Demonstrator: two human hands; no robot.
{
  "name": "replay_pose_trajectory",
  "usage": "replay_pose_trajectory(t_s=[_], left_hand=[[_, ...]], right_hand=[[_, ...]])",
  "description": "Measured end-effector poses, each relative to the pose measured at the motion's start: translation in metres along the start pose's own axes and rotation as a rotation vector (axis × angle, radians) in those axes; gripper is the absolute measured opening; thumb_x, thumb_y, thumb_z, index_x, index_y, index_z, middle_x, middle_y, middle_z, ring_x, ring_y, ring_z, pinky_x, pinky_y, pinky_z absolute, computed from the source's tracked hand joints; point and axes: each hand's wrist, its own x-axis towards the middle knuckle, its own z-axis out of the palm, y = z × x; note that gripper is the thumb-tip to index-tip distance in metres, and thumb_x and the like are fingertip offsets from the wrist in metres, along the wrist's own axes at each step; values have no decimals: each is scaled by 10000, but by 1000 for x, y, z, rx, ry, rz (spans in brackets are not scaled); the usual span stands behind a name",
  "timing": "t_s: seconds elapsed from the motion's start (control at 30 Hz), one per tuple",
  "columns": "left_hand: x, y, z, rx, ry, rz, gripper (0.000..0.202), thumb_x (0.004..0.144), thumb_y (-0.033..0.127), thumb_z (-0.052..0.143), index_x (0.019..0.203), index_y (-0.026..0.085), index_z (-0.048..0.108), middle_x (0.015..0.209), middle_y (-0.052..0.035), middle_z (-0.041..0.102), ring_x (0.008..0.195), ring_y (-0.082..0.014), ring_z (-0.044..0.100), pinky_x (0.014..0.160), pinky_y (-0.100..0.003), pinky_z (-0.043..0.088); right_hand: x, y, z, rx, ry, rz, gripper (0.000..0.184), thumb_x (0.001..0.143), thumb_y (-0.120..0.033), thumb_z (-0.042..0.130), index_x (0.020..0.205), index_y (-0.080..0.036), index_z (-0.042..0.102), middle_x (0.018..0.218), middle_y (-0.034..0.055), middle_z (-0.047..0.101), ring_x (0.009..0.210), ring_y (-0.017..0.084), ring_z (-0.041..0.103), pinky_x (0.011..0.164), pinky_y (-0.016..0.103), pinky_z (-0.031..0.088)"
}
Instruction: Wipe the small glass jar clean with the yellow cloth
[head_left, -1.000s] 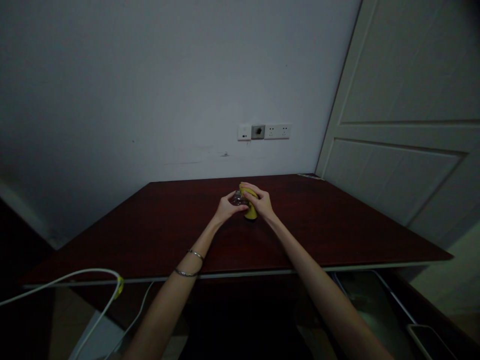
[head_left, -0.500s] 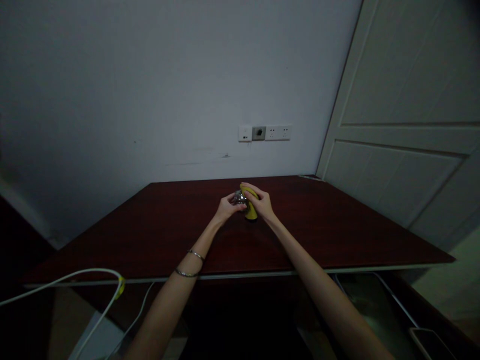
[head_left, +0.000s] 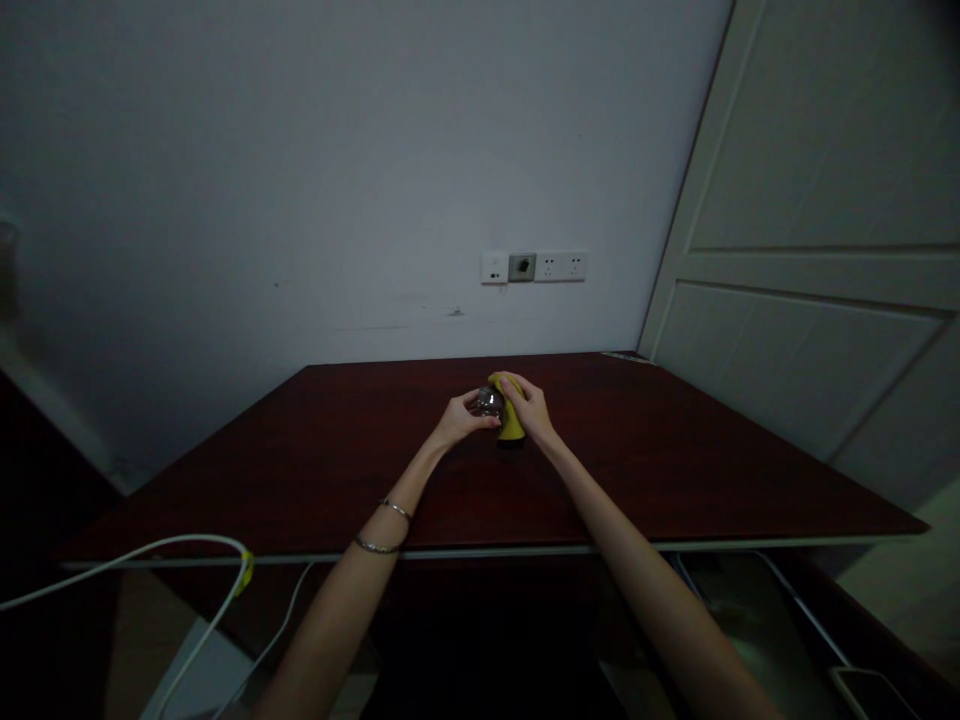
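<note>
Both my arms reach out to the middle of a dark red wooden table [head_left: 675, 460]. My left hand [head_left: 461, 420] has its fingers curled round a small shiny clear or metallic object [head_left: 489, 402], too small to name. My right hand [head_left: 531, 408] wraps round a yellow object [head_left: 512, 422] that stands on the table. The two objects touch each other between my hands. Two thin bracelets [head_left: 381, 526] sit on my left wrist.
A white wall with a row of sockets [head_left: 534, 267] rises behind the table. A white panelled door [head_left: 810, 250] stands at the right. A white cable with a yellow band [head_left: 225, 560] loops below the table's near left edge.
My hands and the two objects have stayed in nearly the same spot; the yellow object now stands more upright, and the view has shifted slightly.
</note>
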Motion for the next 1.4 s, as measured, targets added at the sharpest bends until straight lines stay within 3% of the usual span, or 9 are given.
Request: replay_pose_trajectory(t_s=[0.13, 0.27, 0.4, 0.67, 0.93, 1.03, 1.17, 1.4], left_hand=[[-1, 1, -1, -24, 2, -30, 577, 500, 252, 793, 1028, 104, 611, 958, -85, 660, 792, -166, 606, 733, -290, 476], [-2, 1, -3, -11, 53, -69, 468, 571, 339, 752, 959, 98, 648, 868, -84, 672, 698, -149, 591, 633, -252, 455], [-2, 1, -5, 8, 73, -115, 441, 577, 389, 739, 895, 92, 665, 803, -73, 669, 656, -132, 576, 599, -232, 427], [0, -7, -10, -12, 14, -166, 501, 617, 449, 709, 959, 90, 634, 808, -79, 653, 643, -122, 573, 587, -225, 427], [-1, -4, -20, -88, -145, -280, 587, 676, 627, 548, 981, 130, 612, 809, -69, 630, 684, -126, 578, 607, -232, 446], [0, -3, -21, -12, -201, -236, 601, 632, 534, 658, 1079, 143, 571, 976, -101, 625, 824, -169, 593, 691, -279, 471], [3, -5, -17, 49, -116, -88, 792, 495, 323, 802, 1187, 129, 470, 1123, -140, 576, 940, -195, 576, 799, -317, 463], [1, 3, -13, 172, -76, 21, 664, 448, 197, 812, 1050, 107, 547, 1073, -129, 608, 966, -213, 576, 893, -372, 433]], right_hand=[[-5, -4, -12, 40, -210, 50, 498, 699, -455, 627, 1130, -211, 570, 1161, 63, 601, 1074, 214, 552, 953, 347, 412], [-12, -5, -12, 8, -338, 17, 821, 561, -335, 761, 1292, -232, 404, 1303, 80, 480, 1159, 226, 490, 982, 349, 390], [-14, 5, -5, -2, -285, -3, 885, 530, -295, 778, 1308, -217, 363, 1298, 103, 468, 1156, 227, 487, 969, 356, 403], [-12, 10, -1, 12, -221, 55, 845, 507, -299, 782, 1265, -193, 424, 1210, 104, 539, 1064, 222, 551, 911, 341, 450], [-11, 10, 1, -16, -162, 135, 809, 470, -331, 795, 1197, -152, 491, 1146, 116, 586, 1002, 224, 584, 883, 354, 465], [-9, 9, 0, -11, -106, 203, 753, 479, -364, 786, 1151, -142, 529, 1088, 110, 619, 957, 225, 604, 862, 365, 476], [-8, 3, -1, 45, -90, 263, 654, 514, -374, 765, 1093, -144, 566, 1029, 94, 643, 897, 209, 621, 819, 346, 496], [-11, 0, 2, 22, -119, 274, 600, 511, -356, 766, 1046, -145, 597, 957, 73, 661, 830, 192, 630, 776, 325, 507]])
